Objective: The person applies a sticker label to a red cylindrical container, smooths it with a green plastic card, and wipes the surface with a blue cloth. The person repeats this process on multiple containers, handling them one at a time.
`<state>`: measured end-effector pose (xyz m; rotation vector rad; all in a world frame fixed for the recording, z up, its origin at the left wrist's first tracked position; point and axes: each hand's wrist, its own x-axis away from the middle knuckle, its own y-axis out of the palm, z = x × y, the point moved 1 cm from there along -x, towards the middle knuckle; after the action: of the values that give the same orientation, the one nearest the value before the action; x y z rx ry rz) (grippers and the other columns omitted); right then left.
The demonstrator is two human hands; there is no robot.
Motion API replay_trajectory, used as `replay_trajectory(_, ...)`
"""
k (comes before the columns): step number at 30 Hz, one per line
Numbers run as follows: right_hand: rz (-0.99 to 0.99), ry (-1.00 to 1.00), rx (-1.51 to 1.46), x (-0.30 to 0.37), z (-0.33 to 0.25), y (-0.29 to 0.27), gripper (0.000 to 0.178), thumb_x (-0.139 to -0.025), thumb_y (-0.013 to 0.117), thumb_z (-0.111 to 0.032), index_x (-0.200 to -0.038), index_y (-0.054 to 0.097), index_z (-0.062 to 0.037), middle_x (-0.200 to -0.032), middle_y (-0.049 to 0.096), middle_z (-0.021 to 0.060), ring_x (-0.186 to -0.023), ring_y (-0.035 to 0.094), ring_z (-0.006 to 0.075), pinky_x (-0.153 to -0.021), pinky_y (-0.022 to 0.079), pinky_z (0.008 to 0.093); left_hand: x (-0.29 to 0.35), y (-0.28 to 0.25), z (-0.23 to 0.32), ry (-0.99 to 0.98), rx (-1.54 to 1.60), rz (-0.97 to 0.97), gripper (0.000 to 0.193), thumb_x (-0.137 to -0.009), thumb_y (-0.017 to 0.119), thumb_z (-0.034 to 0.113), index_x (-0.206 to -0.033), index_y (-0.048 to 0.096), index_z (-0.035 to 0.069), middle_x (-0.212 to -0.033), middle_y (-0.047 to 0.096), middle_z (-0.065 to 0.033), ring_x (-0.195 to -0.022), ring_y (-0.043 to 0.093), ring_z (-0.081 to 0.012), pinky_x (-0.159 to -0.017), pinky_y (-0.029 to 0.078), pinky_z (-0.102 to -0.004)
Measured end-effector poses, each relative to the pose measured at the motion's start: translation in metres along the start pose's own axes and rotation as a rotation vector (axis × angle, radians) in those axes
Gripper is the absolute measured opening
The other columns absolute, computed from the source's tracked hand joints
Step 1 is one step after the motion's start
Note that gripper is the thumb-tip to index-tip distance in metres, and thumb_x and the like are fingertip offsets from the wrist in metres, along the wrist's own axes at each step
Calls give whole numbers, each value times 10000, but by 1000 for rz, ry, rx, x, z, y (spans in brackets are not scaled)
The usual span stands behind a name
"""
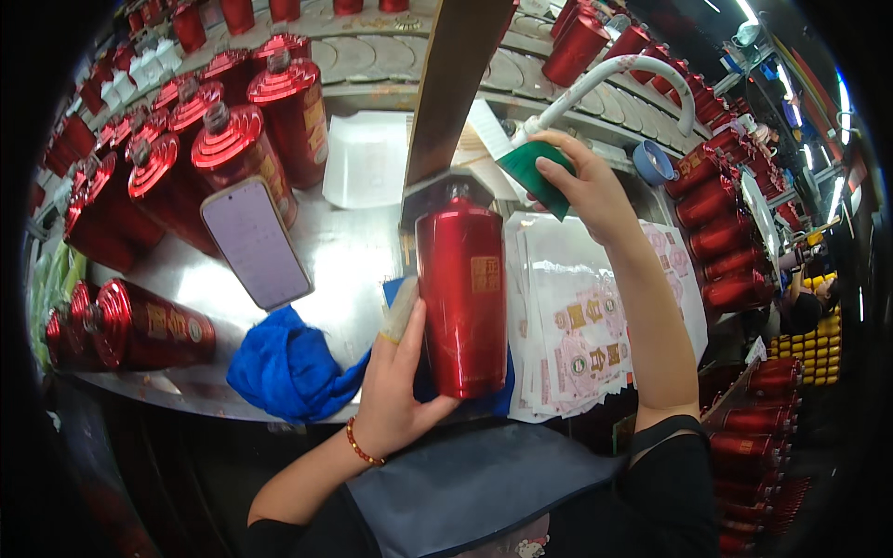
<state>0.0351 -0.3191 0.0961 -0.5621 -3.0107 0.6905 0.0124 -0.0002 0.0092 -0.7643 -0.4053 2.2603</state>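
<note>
A glossy red bottle (462, 298) with a gold square mark lies on the worktable, its neck pointing away from me. My left hand (395, 372) grips its lower left side, fingers along the edge and thumb at the base; a pale cover wraps one fingertip. Between the thumb and fingers of my right hand (586, 181) is a green scraper card (537, 177), held beside the end of a curved white pipe (605, 73), right of the bottle. Part of a blue cloth shows under the bottle. Printed label sheets (577, 316) lie in a stack below my right forearm.
A phone (256, 242) leans against several upright red bottles (228, 139) at left. A bunched blue cloth (288, 363) sits at the table's front edge. Beyond the bottle rises a metal post (456, 84). A white tray (367, 160), a conveyor (372, 58) and a blue cup (654, 163) stand farther back.
</note>
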Motion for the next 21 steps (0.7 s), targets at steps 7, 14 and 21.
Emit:
replay_trajectory(7,-219,145,818,-63,22,34,619,-1024,539,-514,-819,704,46,-691,647,200,-705,675,312,-729,533,404,8,2,-2,1,-36,-62,1084,-827,777,93,-1627,59,-50,-1652,152,-363,-1497,273,-540,-1214,283,-521)
replay_trajectory(14,-484,291,993,-90,17,26,500,-1001,569,-455,-975,759,7,-911,749,221,-941,730,372,-870,561,456,9,4,-6,-35,22,-173,1052,-919,723,200,-1615,-16,-79,-1663,106,-348,-1532,163,-539,-1236,187,-567)
replay_trajectory(21,-302,-62,1507,-66,10,34,195,-916,630,-167,-931,778,-41,-934,770,162,-886,764,316,-766,602,422,6,-6,-3,-71,-75,-209,1041,-887,747,269,-1619,89,-71,-1651,185,-317,-1530,143,-552,-1236,166,-589)
